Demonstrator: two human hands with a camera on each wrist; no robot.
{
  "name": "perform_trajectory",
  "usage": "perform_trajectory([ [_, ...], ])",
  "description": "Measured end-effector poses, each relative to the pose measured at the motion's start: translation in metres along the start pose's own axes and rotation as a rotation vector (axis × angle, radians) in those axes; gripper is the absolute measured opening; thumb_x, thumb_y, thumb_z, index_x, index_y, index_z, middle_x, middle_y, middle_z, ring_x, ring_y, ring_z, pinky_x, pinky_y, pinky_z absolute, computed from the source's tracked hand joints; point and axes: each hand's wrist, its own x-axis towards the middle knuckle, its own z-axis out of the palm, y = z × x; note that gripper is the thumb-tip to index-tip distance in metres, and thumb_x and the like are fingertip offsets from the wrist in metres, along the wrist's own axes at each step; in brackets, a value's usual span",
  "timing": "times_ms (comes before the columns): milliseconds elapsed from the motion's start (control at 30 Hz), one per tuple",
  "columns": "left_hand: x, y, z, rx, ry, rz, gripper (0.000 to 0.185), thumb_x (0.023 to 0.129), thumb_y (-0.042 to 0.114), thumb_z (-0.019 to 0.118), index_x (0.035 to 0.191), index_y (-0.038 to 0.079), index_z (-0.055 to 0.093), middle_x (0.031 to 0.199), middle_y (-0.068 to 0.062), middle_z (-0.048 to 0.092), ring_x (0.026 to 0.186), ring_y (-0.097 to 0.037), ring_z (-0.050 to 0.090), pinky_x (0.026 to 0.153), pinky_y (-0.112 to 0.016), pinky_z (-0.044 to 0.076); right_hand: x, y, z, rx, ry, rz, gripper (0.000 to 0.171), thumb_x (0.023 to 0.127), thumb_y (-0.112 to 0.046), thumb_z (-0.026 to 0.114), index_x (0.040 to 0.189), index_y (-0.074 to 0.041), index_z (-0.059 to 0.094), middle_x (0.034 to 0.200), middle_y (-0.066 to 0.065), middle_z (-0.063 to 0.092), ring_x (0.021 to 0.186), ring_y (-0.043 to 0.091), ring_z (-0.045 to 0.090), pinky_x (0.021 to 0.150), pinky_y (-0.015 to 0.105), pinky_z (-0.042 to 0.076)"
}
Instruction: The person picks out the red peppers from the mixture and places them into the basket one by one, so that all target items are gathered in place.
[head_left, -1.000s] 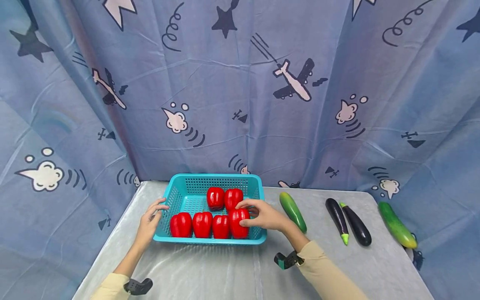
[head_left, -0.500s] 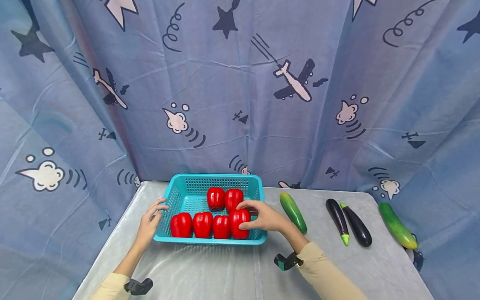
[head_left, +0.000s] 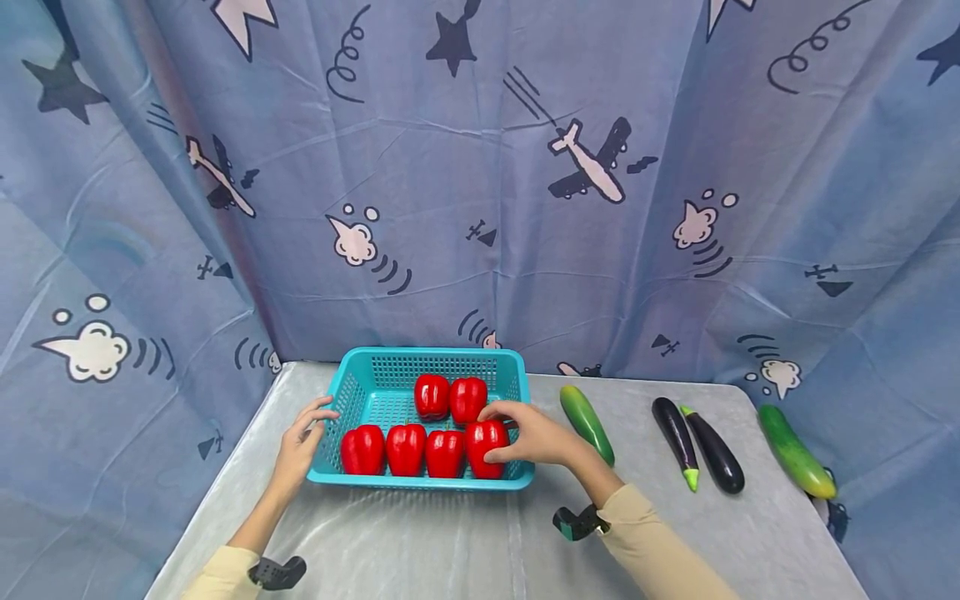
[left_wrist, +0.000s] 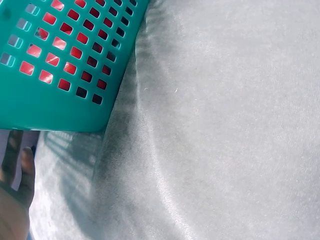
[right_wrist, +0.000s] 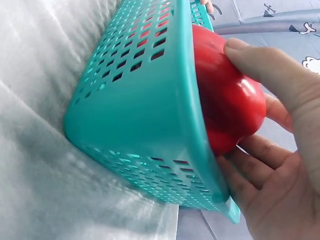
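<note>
A turquoise plastic basket [head_left: 431,482] holds several red bell peppers, with a front row of them along its near wall. At the front right corner of the basket, my right hand [head_left: 536,433] grips a red bell pepper [head_left: 484,448]. The right wrist view shows the thumb on one side of that bell pepper [right_wrist: 227,95] and the fingers around its other side, beside the basket rim. My left hand [head_left: 297,446] rests at the left rim of the basket with its fingers loosely extended. In the left wrist view, part of it is cut off and partly hidden by the basket wall [left_wrist: 55,110].
Right of the basket lies a green cucumber [head_left: 587,425]. Two eggplants, one eggplant [head_left: 675,437] beside another eggplant [head_left: 712,450], lie farther right. A second cucumber [head_left: 795,450] lies at the table's right edge. A patterned curtain [head_left: 480,208] hangs behind the grey-covered table [head_left: 420,550].
My right hand and the bell pepper in it have shifted slightly right, widening the gap to the neighbouring pepper. The left hand and basket have stayed put.
</note>
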Motion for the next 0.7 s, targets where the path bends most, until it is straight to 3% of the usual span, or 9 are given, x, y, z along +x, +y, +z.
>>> perform_trajectory([
  [200,0.0003,0.0001,0.0002,-0.012,-0.001,-0.005,0.022,0.094,-0.010,0.043,0.104,-0.008,0.061,0.133,-0.025,0.044,0.127,-0.041,0.033,0.084,-0.026,0.035,-0.0011,0.0009,-0.0014,-0.004,-0.005,0.001,0.050,0.071,-0.027,0.082,0.114,-0.020,0.057,0.109,-0.009,0.055,0.103,0.016,0.051,0.072,0.031,0.051],
  [433,-0.0005,-0.0027,-0.0002,-0.011,-0.012,0.048,0.021,0.093,-0.011,0.042,0.105,-0.012,0.059,0.131,-0.030,0.043,0.124,-0.045,0.033,0.084,-0.020,0.036,-0.0008,0.0044,-0.0003,-0.013,0.002,-0.019,0.049,0.072,-0.029,0.082,0.114,-0.020,0.057,0.109,-0.010,0.056,0.103,0.014,0.051,0.074,0.028,0.050],
  [700,0.0005,-0.0080,-0.0004,0.020,-0.015,0.060,0.020,0.094,-0.008,0.043,0.104,-0.011,0.059,0.131,-0.029,0.043,0.122,-0.045,0.035,0.080,-0.028,0.036,-0.0022,0.0037,-0.0003,-0.024,0.016,-0.019,0.050,0.071,-0.029,0.083,0.113,-0.020,0.058,0.110,-0.010,0.055,0.104,0.014,0.050,0.075,0.028,0.049],
])
